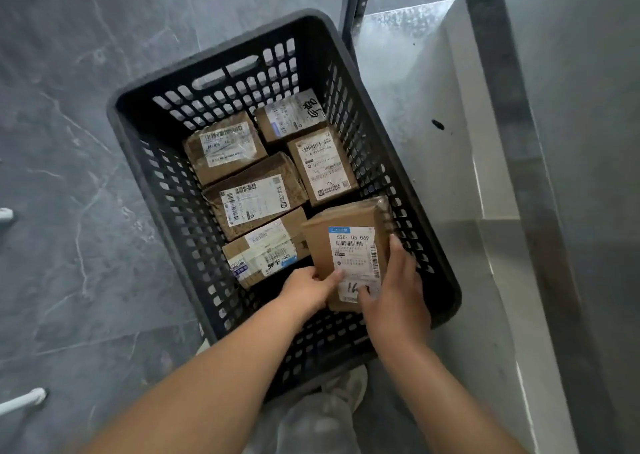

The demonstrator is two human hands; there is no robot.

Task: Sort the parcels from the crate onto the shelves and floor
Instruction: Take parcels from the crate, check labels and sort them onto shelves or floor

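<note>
— six parcels on my feed: five lie flat in the crate [207, 59], and the sixth, the held parcel [343, 225], is tipped up over the near right corner.
— grip?
— both hands are on it. the left hand [304, 289] curls round the near left edge, thumb on the label. the right hand [396, 298] wraps the right edge, thumb pressed on the handwritten number. i see no slack in either hold. whether the far end is clear of the crate bottom, i cannot tell.
— risks?
— three, as i judge it. the wrap looks glossy and both holds sit at the near end, so the far end could sag and slide out. the right fingers lie just beside the crate wall, so a quick lift could snag a knuckle or a corner on the mesh. the thumb also hides part of the number, so a misread could send it to the wrong spot on the shelf [450, 194] or the floor [69, 124].
— neighbours?
— the lower-left parcel [263, 251] lies just beside the left hand. a sideways drag could shove it.
</note>
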